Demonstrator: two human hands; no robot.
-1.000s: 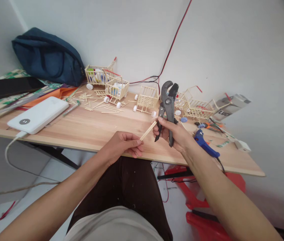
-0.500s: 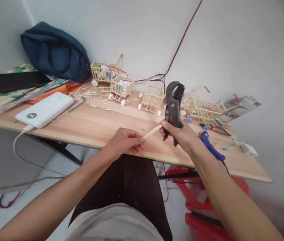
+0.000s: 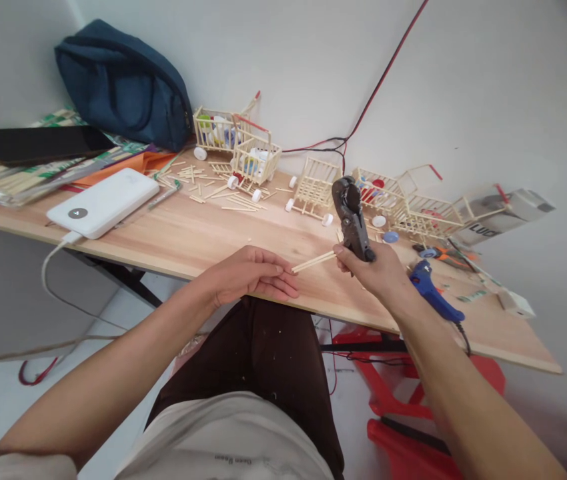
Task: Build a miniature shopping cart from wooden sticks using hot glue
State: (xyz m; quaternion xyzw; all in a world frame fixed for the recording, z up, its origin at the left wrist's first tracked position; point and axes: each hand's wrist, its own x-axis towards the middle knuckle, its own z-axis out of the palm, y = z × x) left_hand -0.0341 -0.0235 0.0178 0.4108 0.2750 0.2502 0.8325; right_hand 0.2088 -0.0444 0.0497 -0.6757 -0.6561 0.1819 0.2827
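My left hand (image 3: 251,273) pinches one end of a thin wooden stick (image 3: 313,261) above the front edge of the wooden table (image 3: 188,240). The stick's far end reaches my right hand (image 3: 378,270), which is wrapped round the handles of a black cutter (image 3: 351,217). The cutter's jaws point up and away, and look closed. Both hands sit close together, just in front of my lap.
Several small stick carts (image 3: 253,160) and loose sticks (image 3: 213,183) lie at the back of the table. A white power bank (image 3: 103,202), a dark blue bag (image 3: 123,83) and a black tablet (image 3: 38,142) are at the left. A blue glue gun (image 3: 433,293) lies right of my hand.
The cutter has tipped forward and lower, and its jaws have gone from open to closed. Both hands and the stick stayed together while the view shifted left.
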